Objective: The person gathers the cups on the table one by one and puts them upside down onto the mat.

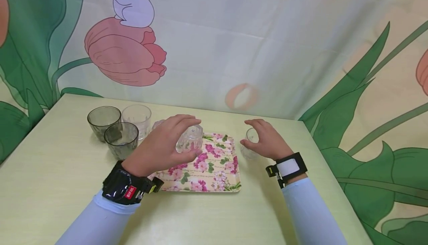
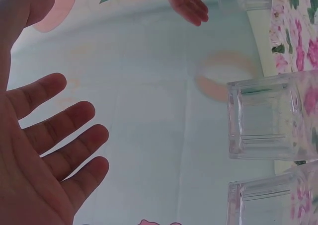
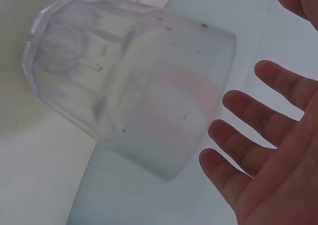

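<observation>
My left hand (image 1: pixel 160 146) is held above the floral tray (image 1: pixel 207 174), thumb and fingers apart, near an upside-down clear glass (image 1: pixel 190 139) on it. The left wrist view shows the palm empty, with that glass (image 2: pixel 263 118) and a second upside-down clear glass (image 2: pixel 268 202) off to the side. In the head view the left hand mostly hides the second one. My right hand (image 1: pixel 267 141) is spread at an upright clear glass (image 1: pixel 248 153) on the table right of the tray. In the right wrist view, its straight fingers (image 3: pixel 248 108) are beside the rim of this faceted glass (image 3: pixel 149 86).
Left of the tray stand two grey-tinted glasses (image 1: pixel 103 120) and a clear glass (image 1: pixel 139 118), grouped closely. A printed curtain (image 1: pixel 207 44) hangs behind the pale table (image 1: pixel 60 156). Each wrist wears a black strap (image 1: pixel 123 183).
</observation>
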